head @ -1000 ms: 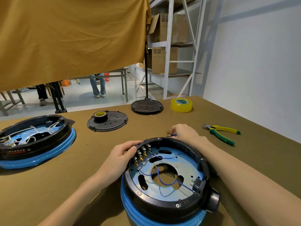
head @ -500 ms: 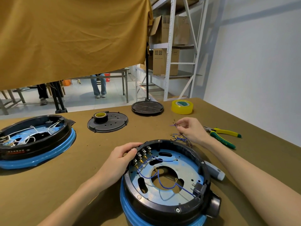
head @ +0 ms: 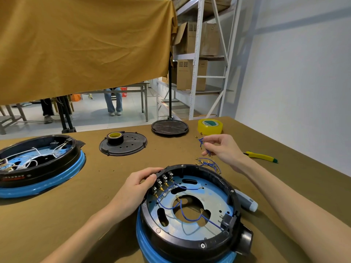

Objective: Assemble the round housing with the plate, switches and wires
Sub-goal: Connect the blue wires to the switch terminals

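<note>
A round black housing [head: 190, 242] with a blue base sits near the table's front edge. Inside it lies a blue-tinted metal plate [head: 214, 202] with a row of switches [head: 163, 182] at its upper left and blue wires [head: 182, 207] running across it. My left hand [head: 134, 186] grips the housing's rim beside the switches. Raised above the table behind the housing, my right hand [head: 222, 150] pinches a short blue wire [head: 201, 142] with brass terminals. More loose blue wires [head: 208, 163] lie on the table just behind the rim.
A second housing [head: 38, 164] with white wires sits at the left. A black cover plate [head: 123, 144] with a tape roll on it, a black stand base [head: 170, 128] and yellow tape [head: 209, 126] lie at the back. Yellow-green pliers [head: 262, 156] and a grey-white tool [head: 247, 203] lie at the right.
My right hand has lifted from the pile of loose wires behind the housing, carrying one blue wire up and away. My left hand has stayed on the rim.
</note>
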`<state>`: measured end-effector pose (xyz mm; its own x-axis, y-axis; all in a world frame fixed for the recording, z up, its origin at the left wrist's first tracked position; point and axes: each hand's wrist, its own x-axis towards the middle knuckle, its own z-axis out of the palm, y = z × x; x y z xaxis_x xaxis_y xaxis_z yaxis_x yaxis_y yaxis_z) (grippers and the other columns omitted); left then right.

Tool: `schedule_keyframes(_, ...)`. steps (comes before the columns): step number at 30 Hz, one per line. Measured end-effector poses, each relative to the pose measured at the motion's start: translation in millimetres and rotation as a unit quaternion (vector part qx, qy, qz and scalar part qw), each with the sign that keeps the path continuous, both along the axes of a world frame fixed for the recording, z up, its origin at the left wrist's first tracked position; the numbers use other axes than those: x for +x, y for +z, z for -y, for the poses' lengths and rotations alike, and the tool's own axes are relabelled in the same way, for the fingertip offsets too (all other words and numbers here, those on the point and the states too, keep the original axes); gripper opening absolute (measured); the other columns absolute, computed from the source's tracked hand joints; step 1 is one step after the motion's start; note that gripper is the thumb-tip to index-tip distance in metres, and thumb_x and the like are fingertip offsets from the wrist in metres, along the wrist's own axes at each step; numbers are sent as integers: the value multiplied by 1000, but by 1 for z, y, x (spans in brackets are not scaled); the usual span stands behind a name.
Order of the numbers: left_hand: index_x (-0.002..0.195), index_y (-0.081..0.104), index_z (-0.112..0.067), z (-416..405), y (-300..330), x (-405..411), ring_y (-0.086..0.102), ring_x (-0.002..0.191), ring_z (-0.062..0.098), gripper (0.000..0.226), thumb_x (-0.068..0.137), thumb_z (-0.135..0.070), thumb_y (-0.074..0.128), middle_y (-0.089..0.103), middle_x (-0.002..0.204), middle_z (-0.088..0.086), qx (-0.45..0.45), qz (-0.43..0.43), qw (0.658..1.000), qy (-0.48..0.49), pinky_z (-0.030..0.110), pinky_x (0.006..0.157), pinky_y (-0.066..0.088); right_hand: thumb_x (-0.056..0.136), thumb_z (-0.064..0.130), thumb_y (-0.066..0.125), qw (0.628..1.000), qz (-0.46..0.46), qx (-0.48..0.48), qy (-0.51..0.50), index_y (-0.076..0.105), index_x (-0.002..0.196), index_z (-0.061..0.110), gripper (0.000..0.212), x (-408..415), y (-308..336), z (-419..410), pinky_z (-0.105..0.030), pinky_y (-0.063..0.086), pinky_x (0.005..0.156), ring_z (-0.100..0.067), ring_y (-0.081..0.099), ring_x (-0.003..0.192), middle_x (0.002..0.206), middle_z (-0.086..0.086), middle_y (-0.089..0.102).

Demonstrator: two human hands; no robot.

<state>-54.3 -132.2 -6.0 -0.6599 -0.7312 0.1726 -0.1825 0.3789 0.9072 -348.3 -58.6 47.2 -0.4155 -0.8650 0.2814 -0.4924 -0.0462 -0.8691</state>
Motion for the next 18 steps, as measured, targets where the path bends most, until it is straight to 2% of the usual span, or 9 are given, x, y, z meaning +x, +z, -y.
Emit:
schedule_keyframes(5, 131, 66, -32, 0, 0, 0, 67, 115, 9, 32, 110, -22, 44, 73, 121, -13, -6, 5, 1000, 4, 39, 103, 53, 98, 1, 64, 996, -15, 77, -39, 74, 103, 3, 12, -17, -18, 8, -23, 61, 66, -14, 76, 68, 74, -12, 76)
schedule_keyframes(7, 130, 66, -34, -1, 1, 0, 67, 114, 6, 32, 109, -22, 44, 73, 119, -15, -7, 4, 1000, 4, 38, 102, 53, 98, 5, 64, 989, -82, 112, -58, 74, 98, 10, 11, -21, -28, 12, -23, 59, 69, -10, 74, 67, 73, -8, 76)
schedule_keyframes(9, 128, 66, -35, -1, 1, 0, 67, 112, 4, 32, 110, -22, 44, 74, 117, -18, -6, 3, 1000, 3, 36, 101, 54, 98, 5, 62, 976, -147, 146, -61, 71, 92, 18, 17, -23, -38, 14, -17, 53, 64, -4, 72, 64, 75, -4, 76)
schedule_keyframes(11, 129, 66, -35, 0, 1, 0, 67, 113, 4, 32, 110, -22, 44, 73, 117, -18, -7, 4, 1000, 2, 35, 101, 54, 98, 3, 61, 970, -169, 166, -59, 69, 91, 21, 21, -23, -44, 15, -13, 48, 60, -1, 69, 61, 78, -2, 74)
schedule_keyframes(14, 129, 66, -34, 1, 0, 0, 67, 113, 7, 32, 109, -22, 44, 74, 118, -15, -6, 4, 1000, 3, 38, 101, 54, 97, 1, 63, 976, -143, 150, -63, 70, 97, 18, 18, -25, -44, 15, -15, 52, 61, -4, 72, 64, 79, -3, 75)
schedule_keyframes(18, 129, 67, -33, 1, -1, 0, 68, 114, 9, 32, 109, -21, 45, 74, 118, -15, -6, 1, 1000, 5, 40, 102, 54, 95, 1, 68, 993, -41, 96, -51, 72, 104, 8, 12, -28, -36, 13, -31, 61, 79, -18, 78, 77, 81, -9, 78)
